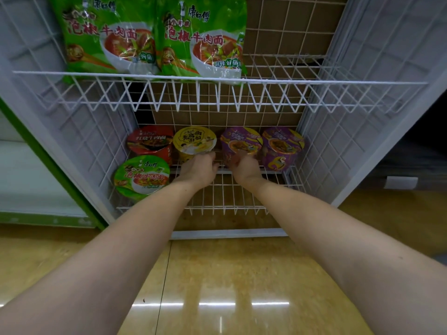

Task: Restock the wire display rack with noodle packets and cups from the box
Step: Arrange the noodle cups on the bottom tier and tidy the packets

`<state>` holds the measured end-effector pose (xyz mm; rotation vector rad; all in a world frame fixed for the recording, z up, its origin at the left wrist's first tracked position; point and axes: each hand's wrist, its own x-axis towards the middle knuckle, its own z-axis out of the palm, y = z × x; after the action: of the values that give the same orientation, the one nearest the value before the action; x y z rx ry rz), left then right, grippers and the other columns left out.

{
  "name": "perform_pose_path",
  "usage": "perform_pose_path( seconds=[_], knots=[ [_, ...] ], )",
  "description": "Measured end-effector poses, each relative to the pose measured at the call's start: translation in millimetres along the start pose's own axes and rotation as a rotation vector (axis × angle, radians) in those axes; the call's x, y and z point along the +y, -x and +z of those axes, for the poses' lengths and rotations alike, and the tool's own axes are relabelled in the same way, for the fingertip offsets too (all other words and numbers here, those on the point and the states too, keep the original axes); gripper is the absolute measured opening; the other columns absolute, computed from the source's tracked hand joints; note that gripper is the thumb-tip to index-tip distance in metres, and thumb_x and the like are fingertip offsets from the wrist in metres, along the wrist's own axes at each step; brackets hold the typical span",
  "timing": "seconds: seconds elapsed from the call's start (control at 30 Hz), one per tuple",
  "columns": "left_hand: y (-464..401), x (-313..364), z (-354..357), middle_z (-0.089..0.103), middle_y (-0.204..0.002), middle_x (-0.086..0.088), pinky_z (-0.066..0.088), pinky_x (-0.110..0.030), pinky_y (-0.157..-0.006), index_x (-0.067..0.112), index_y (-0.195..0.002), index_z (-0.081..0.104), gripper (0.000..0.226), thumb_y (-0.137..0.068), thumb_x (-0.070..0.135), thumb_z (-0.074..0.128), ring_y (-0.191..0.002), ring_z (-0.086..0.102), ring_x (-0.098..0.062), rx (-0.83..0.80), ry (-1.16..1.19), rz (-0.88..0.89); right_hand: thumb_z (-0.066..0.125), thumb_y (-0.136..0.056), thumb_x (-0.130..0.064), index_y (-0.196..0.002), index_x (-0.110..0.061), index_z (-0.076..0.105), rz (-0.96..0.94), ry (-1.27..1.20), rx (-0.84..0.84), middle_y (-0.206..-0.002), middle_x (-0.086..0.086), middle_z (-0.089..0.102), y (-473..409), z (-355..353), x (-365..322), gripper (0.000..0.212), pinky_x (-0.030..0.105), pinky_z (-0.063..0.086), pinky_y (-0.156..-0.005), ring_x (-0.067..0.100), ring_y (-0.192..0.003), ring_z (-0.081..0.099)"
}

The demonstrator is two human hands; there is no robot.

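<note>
Both bare hands reach into the bottom basket of the white wire display rack [225,209]. The left hand [198,169] has its fingers curled round the base of the round yellow-lidded noodle cup [194,142], gripping it from the front. The right hand [244,168] has its fingers bent round the lower front of the purple noodle cup [240,141]; how firmly it grips cannot be told, since the fingertips are hidden behind the hand.

Just right of the right hand stands a second purple cup [283,146], touching or nearly touching the held one. Left of the left hand stands a red-lidded cup [150,142], and nearer than it, still left of that hand, a green-lidded cup [142,176] tilted toward the camera.

Well above both hands, in the upper wire basket [217,81], two green plastic noodle packets stand side by side, the left packet [106,37] and the right packet [203,42]. Beneath the forearms lies glossy yellow-brown flooring [242,286].
</note>
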<state>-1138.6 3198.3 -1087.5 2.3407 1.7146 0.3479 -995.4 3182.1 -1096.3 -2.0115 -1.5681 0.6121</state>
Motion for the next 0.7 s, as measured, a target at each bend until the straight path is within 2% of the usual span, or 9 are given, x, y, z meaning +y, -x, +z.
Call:
perform_pose_path(
  seconds=[0.13, 0.23, 0.3, 0.37, 0.47, 0.6, 0.7],
  knots=[
    [3, -5, 0, 0.061, -0.119, -0.008, 0.048, -0.036, -0.073, 0.018, -0.116, 0.056, 0.019, -0.103, 0.028, 0.049, -0.100, 0.060, -0.025, -0.003, -0.127, 0.090, 0.054, -0.102, -0.022, -0.118, -0.014, 0.059, -0.096, 0.122, -0.005, -0.108, 0.009, 0.067, 1, -1, 5, 0.018, 0.034, 0.051, -0.078, 0.027, -0.100, 0.065],
    [6, -8, -1, 0.052, -0.138, -0.011, 0.047, -0.044, -0.098, 0.018, -0.132, 0.054, 0.033, -0.100, 0.022, 0.051, -0.128, 0.049, -0.029, -0.056, -0.381, 0.260, 0.055, -0.100, -0.019, -0.126, -0.016, 0.055, -0.233, 0.320, 0.012, -0.113, 0.010, 0.064, 0, -7, 6, 0.026, 0.036, 0.052, -0.074, 0.029, -0.101, 0.064],
    [6, -11, -1, 0.047, -0.145, -0.011, 0.036, -0.043, -0.111, 0.017, -0.142, 0.049, 0.044, -0.097, 0.017, 0.054, -0.138, 0.039, -0.028, -0.037, -0.477, 0.318, 0.055, -0.100, -0.016, -0.139, -0.013, 0.048, -0.303, 0.395, 0.037, -0.133, 0.014, 0.056, -1, -10, 4, 0.040, 0.042, 0.051, -0.089, 0.034, -0.117, 0.057],
    [5, -13, -1, 0.044, -0.147, -0.011, 0.032, -0.041, -0.113, 0.013, -0.143, 0.047, 0.049, -0.095, 0.014, 0.056, -0.138, 0.037, -0.028, 0.019, -0.508, 0.334, 0.057, -0.098, -0.012, -0.145, -0.011, 0.045, -0.355, 0.468, 0.058, -0.144, 0.015, 0.048, -2, -11, 2, 0.048, 0.043, 0.044, -0.104, 0.035, -0.131, 0.047],
    [0, -16, -1, 0.040, -0.150, -0.013, 0.031, -0.042, -0.116, 0.009, -0.145, 0.041, 0.059, -0.090, 0.011, 0.061, -0.140, 0.034, -0.030, 0.086, -0.539, 0.261, 0.058, -0.095, -0.008, -0.143, -0.010, 0.045, -0.406, 0.602, 0.077, -0.144, 0.015, 0.045, -3, -10, 3, 0.050, 0.044, 0.035, -0.111, 0.034, -0.134, 0.040],
    [-2, -24, 4, 0.019, -0.161, -0.023, 0.019, -0.049, -0.123, 0.002, -0.156, 0.016, 0.079, -0.092, 0.017, 0.060, -0.150, 0.014, -0.039, -0.045, -0.552, -0.014, 0.058, -0.091, -0.004, -0.141, -0.013, 0.046, -0.441, 0.653, 0.040, -0.144, 0.014, 0.042, 0, -3, 0, 0.053, 0.047, 0.031, -0.114, 0.034, -0.136, 0.036],
    [-3, -28, 7, 0.005, -0.165, -0.021, 0.029, -0.050, -0.120, 0.004, -0.158, 0.006, 0.089, -0.091, 0.010, 0.063, -0.153, 0.002, -0.039, -0.116, -0.370, -0.082, 0.058, -0.089, 0.002, -0.148, -0.014, 0.042, -0.443, 0.570, -0.057, -0.149, 0.012, 0.040, 1, 2, -4, 0.063, 0.045, 0.032, -0.115, 0.032, -0.140, 0.035]
  ],
)
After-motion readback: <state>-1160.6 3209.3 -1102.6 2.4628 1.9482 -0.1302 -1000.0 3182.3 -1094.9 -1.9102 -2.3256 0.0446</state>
